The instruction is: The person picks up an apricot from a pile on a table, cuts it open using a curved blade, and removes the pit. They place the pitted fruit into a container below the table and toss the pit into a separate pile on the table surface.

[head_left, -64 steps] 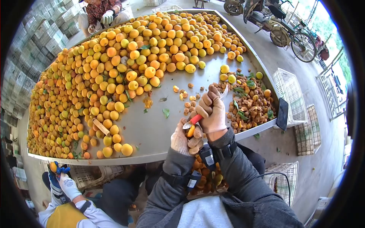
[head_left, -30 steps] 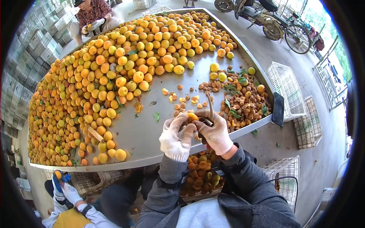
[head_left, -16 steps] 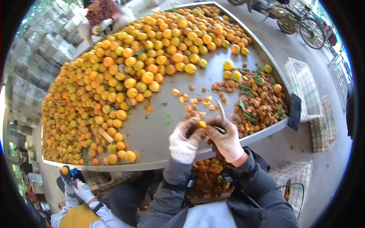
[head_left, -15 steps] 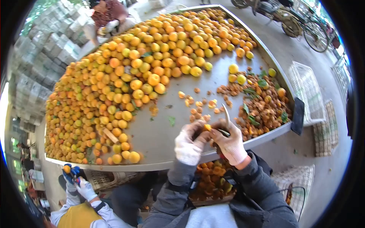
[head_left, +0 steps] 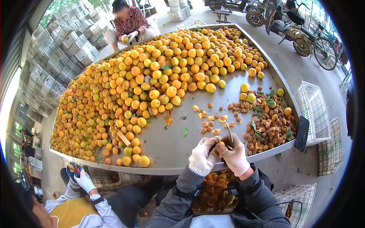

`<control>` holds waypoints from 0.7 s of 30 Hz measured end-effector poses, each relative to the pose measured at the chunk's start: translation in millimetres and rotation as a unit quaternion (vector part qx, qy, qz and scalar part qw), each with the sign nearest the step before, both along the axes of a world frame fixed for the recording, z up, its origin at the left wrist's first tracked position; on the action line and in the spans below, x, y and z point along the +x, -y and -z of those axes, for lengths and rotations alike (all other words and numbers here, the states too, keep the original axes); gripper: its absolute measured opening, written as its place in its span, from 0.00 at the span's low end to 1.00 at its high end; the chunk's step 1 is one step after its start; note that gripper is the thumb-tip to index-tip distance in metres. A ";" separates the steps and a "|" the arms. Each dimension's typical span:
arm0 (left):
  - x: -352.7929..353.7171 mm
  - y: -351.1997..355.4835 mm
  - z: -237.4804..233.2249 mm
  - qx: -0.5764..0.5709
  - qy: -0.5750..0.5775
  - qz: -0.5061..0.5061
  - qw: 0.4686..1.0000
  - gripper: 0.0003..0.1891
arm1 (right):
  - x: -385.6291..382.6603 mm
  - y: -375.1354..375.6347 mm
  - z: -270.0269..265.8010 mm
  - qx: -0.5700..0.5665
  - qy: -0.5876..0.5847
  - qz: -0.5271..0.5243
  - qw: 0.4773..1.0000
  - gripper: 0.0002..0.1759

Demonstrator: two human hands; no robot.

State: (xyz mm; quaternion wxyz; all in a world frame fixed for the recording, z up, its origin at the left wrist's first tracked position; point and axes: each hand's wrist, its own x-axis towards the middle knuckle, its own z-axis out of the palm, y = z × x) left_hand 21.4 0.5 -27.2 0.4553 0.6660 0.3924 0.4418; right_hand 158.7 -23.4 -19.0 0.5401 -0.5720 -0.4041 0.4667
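Observation:
In white gloves with stained fingertips, both my hands meet over the table's near edge. My left hand (head_left: 203, 156) is closed around a small orange apricot (head_left: 221, 143), mostly hidden by fingers. Against it presses my right hand (head_left: 235, 155), closed on a knife with a curved blade (head_left: 229, 133) that points up and away from me; its handle is hidden in the glove. Below my wrists, cut apricots (head_left: 215, 190) fill a container between my knees. Just beyond my hands lie loose apricot pieces (head_left: 210, 124). To their right is a pile of brown pits and scraps (head_left: 268, 127) with leaves.
Whole apricots (head_left: 152, 81) heap over the metal table (head_left: 167, 148), with a wooden block (head_left: 123, 139) among them. A co-worker (head_left: 81, 203) sits at my left, another person (head_left: 129, 24) across. White crates (head_left: 313, 110) stand right; motorbikes (head_left: 289, 32) are parked behind.
My view has tilted up, so the table sits lower in the picture. My hands stay together at the apricot, and the knife blade has turned more upright and edge-on.

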 end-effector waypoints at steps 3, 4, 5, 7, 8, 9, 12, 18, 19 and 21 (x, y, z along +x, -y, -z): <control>-0.3 2.2 -7.0 0.025 -0.052 -0.008 0.998 0.15 | -3.2 1.3 0.8 0.038 0.021 0.000 0.999 0.08; -0.1 3.1 -6.3 0.031 -0.047 -0.021 0.998 0.15 | -5.4 2.8 1.9 0.055 0.029 0.002 0.998 0.07; 0.2 4.9 -5.5 0.034 -0.042 -0.032 0.998 0.15 | -7.7 3.9 1.8 0.050 0.027 0.003 0.998 0.07; 1.6 5.1 -3.3 0.042 -0.042 -0.045 0.997 0.16 | -9.3 3.5 -1.6 0.081 0.109 0.015 0.991 0.06; 3.1 6.1 -1.7 0.052 -0.042 -0.059 0.996 0.16 | -11.8 2.2 -0.7 0.096 0.113 0.029 0.989 0.06; 4.3 6.6 -1.7 0.074 -0.041 -0.068 0.994 0.16 | -11.9 1.4 0.1 0.102 0.122 0.029 0.987 0.06; 6.0 6.5 -3.7 0.057 -0.049 -0.076 0.994 0.16 | -14.7 0.6 2.2 0.133 0.130 0.043 0.982 0.07; 3.3 3.9 12.1 -0.092 0.053 -0.068 0.992 0.14 | -18.7 5.0 -3.2 0.121 0.202 0.038 0.971 0.09; 1.1 3.9 9.6 -0.098 0.061 -0.055 0.992 0.14 | -19.2 3.3 -2.7 0.124 0.185 0.033 0.974 0.09; -0.2 5.2 4.1 -0.105 0.056 -0.059 0.991 0.14 | -17.0 1.4 -8.4 0.104 0.138 0.013 0.985 0.10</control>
